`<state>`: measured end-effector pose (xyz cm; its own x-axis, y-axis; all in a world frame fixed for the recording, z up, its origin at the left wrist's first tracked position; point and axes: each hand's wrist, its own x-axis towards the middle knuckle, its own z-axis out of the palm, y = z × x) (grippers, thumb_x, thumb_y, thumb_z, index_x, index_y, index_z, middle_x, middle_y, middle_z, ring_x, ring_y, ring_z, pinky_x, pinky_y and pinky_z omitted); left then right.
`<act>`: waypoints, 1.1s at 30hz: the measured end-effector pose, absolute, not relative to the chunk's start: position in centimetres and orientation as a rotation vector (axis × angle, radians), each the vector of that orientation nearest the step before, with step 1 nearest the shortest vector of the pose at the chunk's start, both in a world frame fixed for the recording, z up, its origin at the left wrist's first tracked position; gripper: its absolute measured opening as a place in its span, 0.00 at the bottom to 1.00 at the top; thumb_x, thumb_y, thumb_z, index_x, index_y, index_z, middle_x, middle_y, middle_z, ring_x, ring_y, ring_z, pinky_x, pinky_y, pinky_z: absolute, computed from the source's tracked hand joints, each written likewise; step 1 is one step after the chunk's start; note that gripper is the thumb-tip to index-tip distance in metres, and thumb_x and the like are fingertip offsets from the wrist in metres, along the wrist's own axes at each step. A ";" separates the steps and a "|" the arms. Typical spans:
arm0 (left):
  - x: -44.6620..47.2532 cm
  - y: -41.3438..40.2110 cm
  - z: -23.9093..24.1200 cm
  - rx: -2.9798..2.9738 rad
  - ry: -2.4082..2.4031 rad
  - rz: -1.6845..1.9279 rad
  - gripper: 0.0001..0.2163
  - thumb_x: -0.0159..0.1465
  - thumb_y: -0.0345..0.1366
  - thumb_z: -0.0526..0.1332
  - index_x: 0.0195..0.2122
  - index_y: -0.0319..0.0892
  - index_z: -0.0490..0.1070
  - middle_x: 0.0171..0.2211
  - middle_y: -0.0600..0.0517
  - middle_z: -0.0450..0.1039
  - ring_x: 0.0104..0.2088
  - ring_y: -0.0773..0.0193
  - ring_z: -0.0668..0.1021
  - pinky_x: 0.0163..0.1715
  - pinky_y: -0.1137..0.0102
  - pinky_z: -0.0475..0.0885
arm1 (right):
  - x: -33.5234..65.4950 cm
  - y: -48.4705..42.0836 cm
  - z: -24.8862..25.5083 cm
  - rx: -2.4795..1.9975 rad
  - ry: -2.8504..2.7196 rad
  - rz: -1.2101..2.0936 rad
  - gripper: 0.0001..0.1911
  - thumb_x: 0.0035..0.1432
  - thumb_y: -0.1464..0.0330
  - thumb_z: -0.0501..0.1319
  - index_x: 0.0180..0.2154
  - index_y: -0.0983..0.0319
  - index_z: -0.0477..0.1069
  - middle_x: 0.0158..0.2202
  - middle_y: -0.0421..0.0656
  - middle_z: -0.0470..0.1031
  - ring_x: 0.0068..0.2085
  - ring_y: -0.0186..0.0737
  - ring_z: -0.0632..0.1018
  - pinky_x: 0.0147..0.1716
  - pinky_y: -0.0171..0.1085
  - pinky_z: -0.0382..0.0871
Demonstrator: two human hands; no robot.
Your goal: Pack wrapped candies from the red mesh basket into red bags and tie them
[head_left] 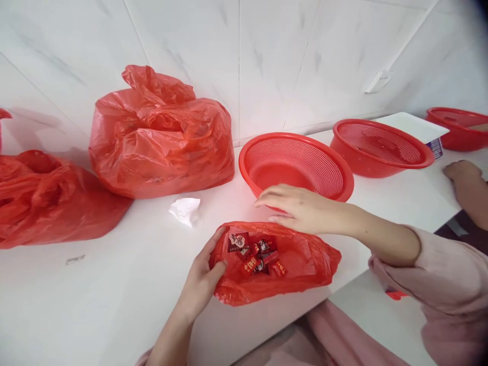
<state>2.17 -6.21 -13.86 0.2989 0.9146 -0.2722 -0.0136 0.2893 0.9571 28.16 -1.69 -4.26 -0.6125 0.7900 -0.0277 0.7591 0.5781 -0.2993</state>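
Note:
A small red plastic bag (301, 267) lies open near the front edge of the white counter (95, 300), with several red wrapped candies (255, 251) showing in its mouth. My left hand (202, 279) is closed on the bag's left rim, thumb pinching the plastic. My right hand (301, 208) hovers just above the bag's top edge, fingers stretched out to the left and holding nothing. Right behind that hand stands an empty red colander basket (293, 162).
Two large stuffed red bags sit at the back: one (160, 134) in the middle, another (46, 201) at the left. A crumpled white wrapper (185, 209) lies between. Two more red baskets (381, 147) (459, 127) stand to the right. Another person's hand (463, 175) rests at the right edge.

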 end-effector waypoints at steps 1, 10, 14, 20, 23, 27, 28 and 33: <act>2.2 -6.2 -13.9 1.086 1.074 0.819 0.33 0.58 0.35 0.58 0.66 0.43 0.55 0.60 0.45 0.68 0.55 0.48 0.74 0.57 0.58 0.66 | 28.7 -1.7 -4.8 -1.363 -2.707 0.306 0.21 0.63 0.67 0.57 0.57 0.56 0.67 0.59 0.47 0.66 0.56 0.49 0.70 0.49 0.47 0.68; 2.0 -6.0 -14.2 1.157 1.123 0.816 0.33 0.58 0.35 0.58 0.66 0.42 0.56 0.61 0.45 0.66 0.59 0.46 0.70 0.58 0.55 0.65 | 32.4 0.3 -9.7 -1.615 -2.645 -0.105 0.27 0.66 0.73 0.48 0.64 0.50 0.57 0.43 0.46 0.76 0.40 0.45 0.77 0.36 0.41 0.69; 1.7 -5.7 -14.9 1.218 1.156 0.802 0.33 0.59 0.37 0.58 0.66 0.43 0.55 0.62 0.46 0.64 0.61 0.46 0.67 0.58 0.55 0.66 | 32.2 0.5 -9.3 -1.627 -2.531 0.048 0.28 0.65 0.69 0.51 0.65 0.49 0.56 0.52 0.48 0.72 0.46 0.48 0.77 0.39 0.44 0.71; 1.9 -5.7 -14.5 1.180 1.169 0.794 0.33 0.63 0.46 0.59 0.67 0.46 0.52 0.64 0.46 0.60 0.61 0.48 0.67 0.57 0.58 0.67 | 37.9 1.6 -7.0 -1.721 -2.040 -0.065 0.24 0.66 0.61 0.51 0.63 0.51 0.58 0.62 0.42 0.65 0.60 0.44 0.68 0.56 0.44 0.64; 1.9 -5.7 -13.6 1.239 1.281 0.860 0.32 0.63 0.51 0.57 0.66 0.50 0.53 0.65 0.46 0.58 0.59 0.48 0.69 0.56 0.56 0.68 | 45.2 2.7 -6.6 -2.149 -1.585 -0.304 0.23 0.64 0.59 0.53 0.59 0.56 0.63 0.59 0.49 0.68 0.58 0.50 0.68 0.54 0.47 0.63; 1.7 -5.0 -11.5 1.448 1.446 1.009 0.27 0.64 0.52 0.56 0.62 0.53 0.59 0.65 0.48 0.57 0.60 0.49 0.67 0.60 0.54 0.62 | 53.3 2.9 -8.8 -2.343 -1.362 -0.312 0.26 0.56 0.61 0.61 0.53 0.70 0.69 0.55 0.70 0.66 0.54 0.63 0.68 0.44 0.53 0.62; 1.8 -4.6 -10.7 1.487 1.458 1.009 0.26 0.64 0.52 0.56 0.62 0.54 0.59 0.65 0.48 0.58 0.61 0.49 0.66 0.61 0.53 0.61 | 54.6 2.8 -9.7 -2.361 -1.328 -0.319 0.26 0.54 0.62 0.62 0.52 0.71 0.70 0.55 0.72 0.64 0.54 0.64 0.67 0.42 0.53 0.61; 5.0 -1.6 -5.5 1.586 1.310 0.854 0.29 0.61 0.52 0.59 0.63 0.52 0.59 0.64 0.47 0.61 0.61 0.48 0.67 0.59 0.54 0.63 | 58.1 2.6 -12.5 -2.338 -1.196 -0.382 0.16 0.54 0.62 0.62 0.42 0.65 0.72 0.50 0.69 0.69 0.50 0.59 0.68 0.38 0.49 0.59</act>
<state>5.02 -1.64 -5.47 0.2058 0.9782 -0.0262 0.3707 -0.0531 0.9272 58.12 2.63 -12.54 0.5787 0.6802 0.4500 0.8151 -0.5010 -0.2909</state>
